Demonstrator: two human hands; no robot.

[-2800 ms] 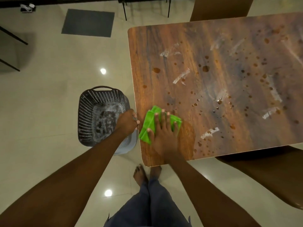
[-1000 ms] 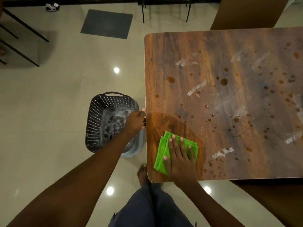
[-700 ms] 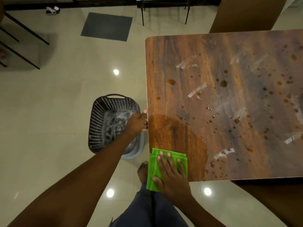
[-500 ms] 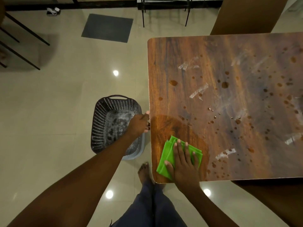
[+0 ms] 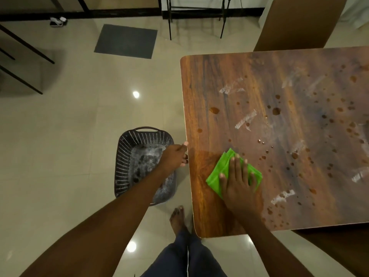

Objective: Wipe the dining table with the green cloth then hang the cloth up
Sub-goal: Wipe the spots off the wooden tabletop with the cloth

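Observation:
The wooden dining table [image 5: 209, 80] fills the right side, spotted with brown drops and white smears. A folded green cloth [image 5: 218, 172] lies flat on its near left part. My right hand [image 5: 238, 182] presses down on the cloth with fingers spread. A darker wiped patch surrounds the cloth toward the near left corner. My left hand [image 5: 174, 156] is curled against the table's left edge, above the basket.
A dark perforated plastic basket [image 5: 127, 156] stands on the tiled floor just left of the table. Brown chairs sit at the far side [image 5: 299, 23] and near right [image 5: 339, 250]. A grey mat [image 5: 125, 41] lies farther back. My bare foot [image 5: 177, 218] is by the table corner.
My right hand has slid the cloth from the table's near edge away from me and to the right, further onto the top. My left hand stayed at the table's left edge.

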